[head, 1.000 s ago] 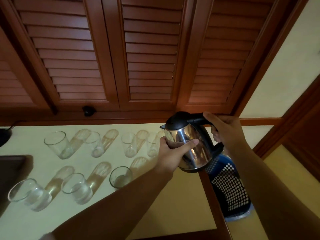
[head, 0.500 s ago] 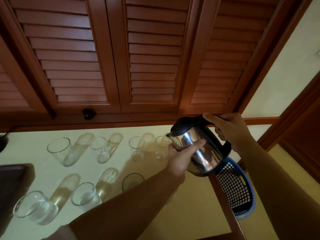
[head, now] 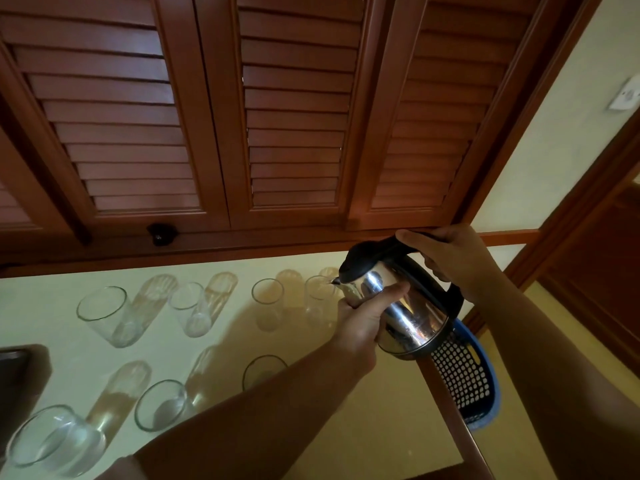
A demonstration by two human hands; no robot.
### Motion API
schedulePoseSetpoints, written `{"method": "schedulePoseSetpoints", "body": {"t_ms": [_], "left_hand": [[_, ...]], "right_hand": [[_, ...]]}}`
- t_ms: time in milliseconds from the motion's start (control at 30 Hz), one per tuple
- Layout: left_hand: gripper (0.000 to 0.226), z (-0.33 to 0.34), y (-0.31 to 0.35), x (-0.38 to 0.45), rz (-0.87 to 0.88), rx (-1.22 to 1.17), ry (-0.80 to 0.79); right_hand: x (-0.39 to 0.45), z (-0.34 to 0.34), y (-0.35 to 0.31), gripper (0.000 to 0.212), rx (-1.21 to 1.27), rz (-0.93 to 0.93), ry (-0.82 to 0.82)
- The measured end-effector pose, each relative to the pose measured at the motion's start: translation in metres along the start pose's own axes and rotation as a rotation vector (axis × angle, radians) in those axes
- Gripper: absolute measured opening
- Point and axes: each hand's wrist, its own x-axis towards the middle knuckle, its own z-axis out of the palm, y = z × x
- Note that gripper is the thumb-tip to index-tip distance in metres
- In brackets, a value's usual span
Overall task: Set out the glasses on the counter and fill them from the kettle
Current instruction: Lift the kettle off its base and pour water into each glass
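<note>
A shiny steel kettle (head: pixel 412 317) with a black lid and handle hangs tilted over the counter (head: pixel 391 424). My right hand (head: pixel 453 258) grips its handle from above. My left hand (head: pixel 363 320) is pressed against its steel side below the spout. The spout sits right over the rightmost glass of the back row (head: pixel 318 296). Several clear glasses stand in two rows: back row from a left glass (head: pixel 104 313), front row from a left glass (head: pixel 52 441) to one partly behind my left forearm (head: pixel 259 368).
Brown louvred shutters (head: pixel 277 116) rise behind the counter. A dark tray (head: pixel 17 379) lies at the left edge. A blue perforated basket (head: pixel 467 379) sits below the counter's right wooden edge. A wooden door frame (head: pixel 588 271) stands at right.
The kettle and both hands have shifted toward the back row, bringing the spout over the rightmost back glass. My view has drifted left and up slightly.
</note>
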Motion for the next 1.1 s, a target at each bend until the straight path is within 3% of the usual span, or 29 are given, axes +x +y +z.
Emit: {"method": "schedulePoseSetpoints", "body": {"t_ms": [333,433,733,867,967,1100], "left_hand": [[0.106,0.000,0.000,0.007,0.007,0.013,-0.024],[0.093,-0.001,-0.001,0.010,-0.001,-0.021,-0.025],[0.105,-0.003,-0.009,0.019,-0.058,-0.050,-0.044],[0.091,-0.003,-0.009,0.015,-0.075,-0.059,-0.029],[0.106,-0.003,-0.008,0.012,-0.045,-0.046,-0.045],[0.092,-0.003,-0.005,0.010,-0.037,-0.045,-0.054]], "right_hand": [[0.003,0.000,-0.003,0.031,-0.052,0.004,-0.002],[0.004,0.000,-0.003,0.031,-0.063,0.014,0.000],[0.005,0.001,-0.003,0.029,-0.131,0.024,-0.010],[0.004,0.001,-0.003,0.030,-0.138,0.030,-0.015],[0.003,0.002,-0.005,0.029,-0.147,0.019,-0.012],[0.002,0.001,-0.007,0.028,-0.170,-0.010,-0.015]]}}
